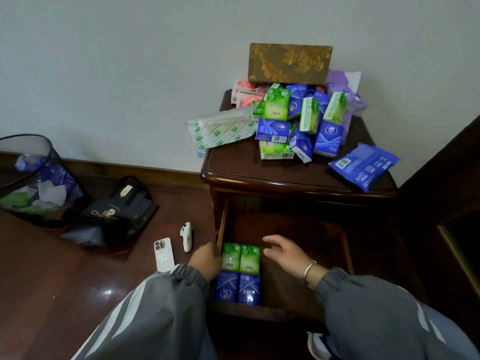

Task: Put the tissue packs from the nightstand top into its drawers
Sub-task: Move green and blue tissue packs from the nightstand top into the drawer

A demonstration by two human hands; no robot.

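Head view, left hand (205, 261) grip untellable, fingers hidden beside green packs (249, 258), right hand (285, 253) spread over drawer (272, 311).

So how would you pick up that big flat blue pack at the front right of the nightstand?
Probably from the front right. The flat blue pack lies flat, and its near corner seems to stick out past the edge of the nightstand, so you can pinch that corner from above and below without digging under it.

Drawer (281, 291): open, four packs (248, 287) at its left (two green, two blue).
Left hand (206, 261): against the green pack (231, 257).
Right hand (285, 253): relaxed, over drawer.
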